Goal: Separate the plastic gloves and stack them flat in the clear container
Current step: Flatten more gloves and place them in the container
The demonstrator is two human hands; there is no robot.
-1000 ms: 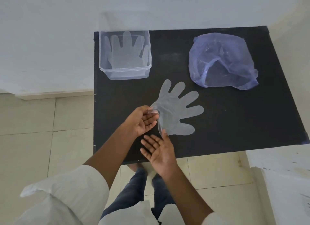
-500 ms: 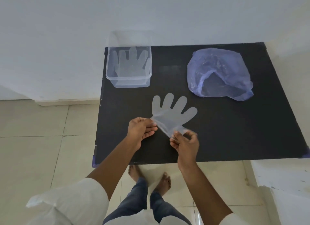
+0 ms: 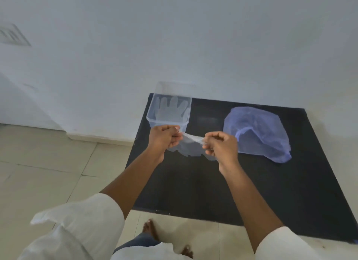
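A clear plastic glove (image 3: 188, 148) hangs in the air over the black table (image 3: 251, 192), its fingers drooping down. My left hand (image 3: 166, 136) pinches one side of its cuff and my right hand (image 3: 219, 145) pinches the other, with the cuff stretched between them. The clear container (image 3: 168, 122) stands at the table's far left corner, just behind my left hand. Inside it another clear glove (image 3: 171, 109) lies flat, fingers pointing away from me.
A crumpled blue plastic bag (image 3: 257, 133) lies on the table to the right of my right hand. A white wall runs behind the table. Tiled floor lies to the left and below, where my bare feet show.
Both hands have lifted the glove off the table and carried it toward the container. It lay flat before; it now hangs from its cuff. The camera has tilted up.
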